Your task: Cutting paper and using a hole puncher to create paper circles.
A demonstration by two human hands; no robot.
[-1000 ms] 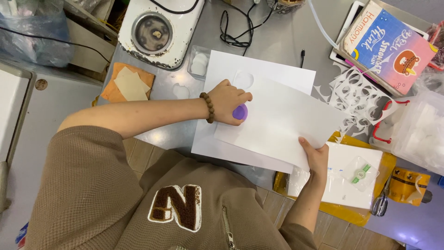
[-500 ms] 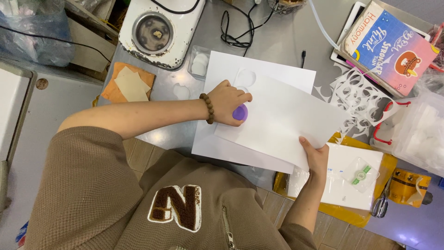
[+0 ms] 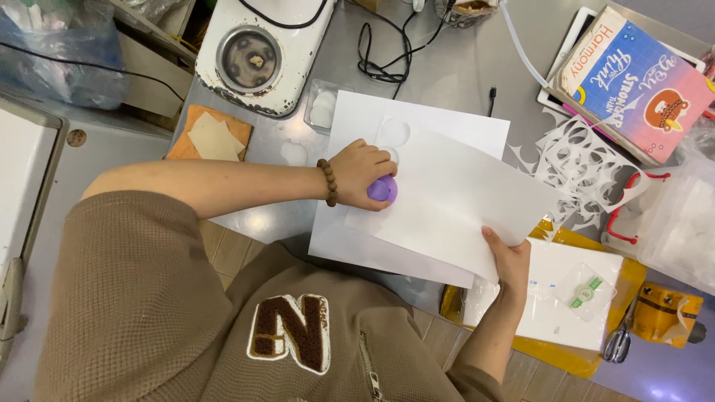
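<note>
My left hand sits at the centre of the frame, fingers curled down around one small purple round tool, pressing it onto the near edge of a white sheet. A bead bracelet circles that wrist. My right hand, lower right of centre, pinches the lower corner of that same top sheet, thumb over it and fingers under. I count two white sheets: the upper one lies tilted across a second sheet that rests flat on the grey table. The lower sheet shows one round hole cut near its upper edge. Above the hands, at the upper left, stands one white appliance with a round metal well. Left of my forearm lies one orange pad with paper scraps on it. At the right edge I see a pile of white paper offcuts full of round holes, one colourful book in the upper right, and one pair of scissors at the lower right beside a yellow packet.
</note>
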